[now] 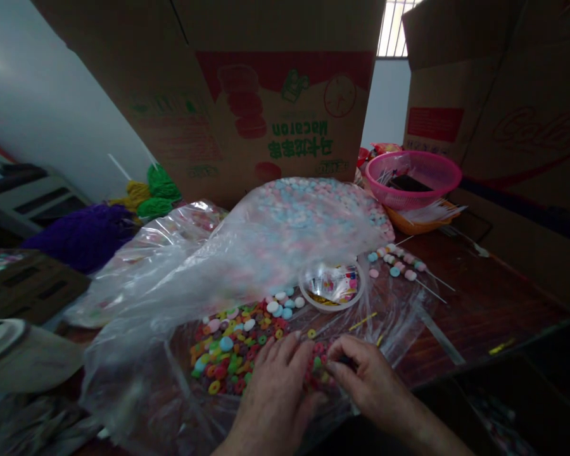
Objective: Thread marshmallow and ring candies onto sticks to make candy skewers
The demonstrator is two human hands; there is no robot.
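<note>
My left hand lies flat, fingers spread, on a heap of small coloured candy rings and round sweets spread over clear plastic sheet. My right hand sits beside it with fingertips pinched together over a few red and green rings; what it grips is too small to make out. A thin yellow stick lies just beyond the right hand. A large clear bag of pastel sweets bulges behind the heap.
A small clear round tub stands past the heap. Skewers threaded with pastel sweets lie on the dark wooden table. A pink basket, cardboard boxes, purple and green yarn stand behind.
</note>
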